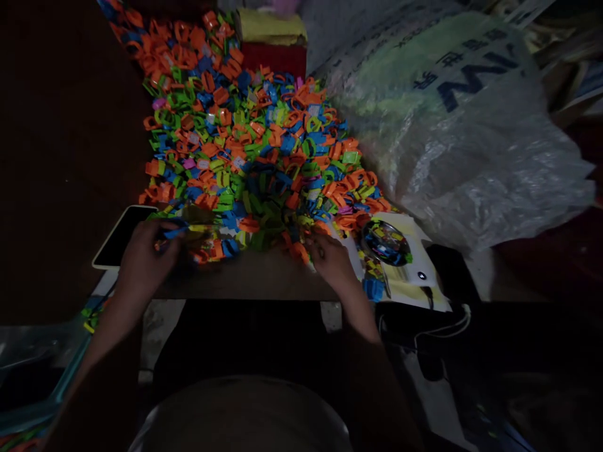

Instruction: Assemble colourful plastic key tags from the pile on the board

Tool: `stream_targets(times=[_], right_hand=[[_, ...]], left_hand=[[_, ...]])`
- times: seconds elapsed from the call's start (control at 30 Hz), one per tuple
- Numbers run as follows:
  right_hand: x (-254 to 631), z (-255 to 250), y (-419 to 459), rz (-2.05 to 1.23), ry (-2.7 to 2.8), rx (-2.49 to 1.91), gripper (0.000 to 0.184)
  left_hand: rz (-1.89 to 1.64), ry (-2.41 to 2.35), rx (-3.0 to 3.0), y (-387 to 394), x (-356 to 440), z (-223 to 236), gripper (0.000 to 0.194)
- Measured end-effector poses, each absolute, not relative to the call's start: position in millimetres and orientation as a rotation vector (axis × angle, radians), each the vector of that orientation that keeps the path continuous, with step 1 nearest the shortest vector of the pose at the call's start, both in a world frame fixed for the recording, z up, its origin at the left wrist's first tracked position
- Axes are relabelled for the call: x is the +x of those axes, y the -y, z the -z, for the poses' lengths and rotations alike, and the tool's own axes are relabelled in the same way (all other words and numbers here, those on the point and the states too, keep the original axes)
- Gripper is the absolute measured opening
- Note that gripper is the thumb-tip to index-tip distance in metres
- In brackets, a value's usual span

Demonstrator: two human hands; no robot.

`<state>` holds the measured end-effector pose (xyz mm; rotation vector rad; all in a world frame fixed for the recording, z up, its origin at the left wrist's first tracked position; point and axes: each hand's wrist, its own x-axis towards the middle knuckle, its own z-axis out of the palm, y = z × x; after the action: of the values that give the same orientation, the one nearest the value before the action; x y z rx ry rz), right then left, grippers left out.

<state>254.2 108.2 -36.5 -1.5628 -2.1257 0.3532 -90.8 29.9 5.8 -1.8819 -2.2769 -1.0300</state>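
Observation:
A big heap of small plastic pieces (235,144) in orange, green, blue and yellow, looped like toy watches, covers the table. At its near left edge my left hand (148,251) is closed, thumb and fingers pinching a blue plastic piece (173,231). My right hand (332,257) is at the near right edge of the heap with its fingers curled together. Beside those fingertips lies an orange plastic piece (296,248); whether they grip it or something smaller is hidden in the dim light.
A phone (120,238) lies left of my left hand. To the right, a round dish of small parts (386,242) stands on a white device (409,270) with a cable. A large clear plastic bag (461,144) fills the back right. The table's front edge (245,292) runs before me.

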Motion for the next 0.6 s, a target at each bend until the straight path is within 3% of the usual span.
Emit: stream_targets(times=[0.13, 0.3, 0.5, 0.6], right_hand=[[245.9, 49.4, -128.6, -0.384, 2.273, -1.597, 0.029], [239.0, 57.6, -125.8, -0.356, 2.097, -1.542, 0.026], [248.7, 43.8, -102.4, -0.490, 1.740, -1.345, 0.020], [246.6, 37.9, -80.5, -0.557, 1.656, -1.251, 0.011]], left_hand=[[0.802, 2.374, -1.678, -44.8, -123.6, 3.8, 0.031], [0.727, 2.185, -1.715, -49.0, -100.9, 13.8, 0.046], [0.479, 1.884, -2.400, -58.1, -50.0, 32.2, 0.015], [0.458, 1.909, -2.492, -65.9, -46.7, 42.2, 0.010]])
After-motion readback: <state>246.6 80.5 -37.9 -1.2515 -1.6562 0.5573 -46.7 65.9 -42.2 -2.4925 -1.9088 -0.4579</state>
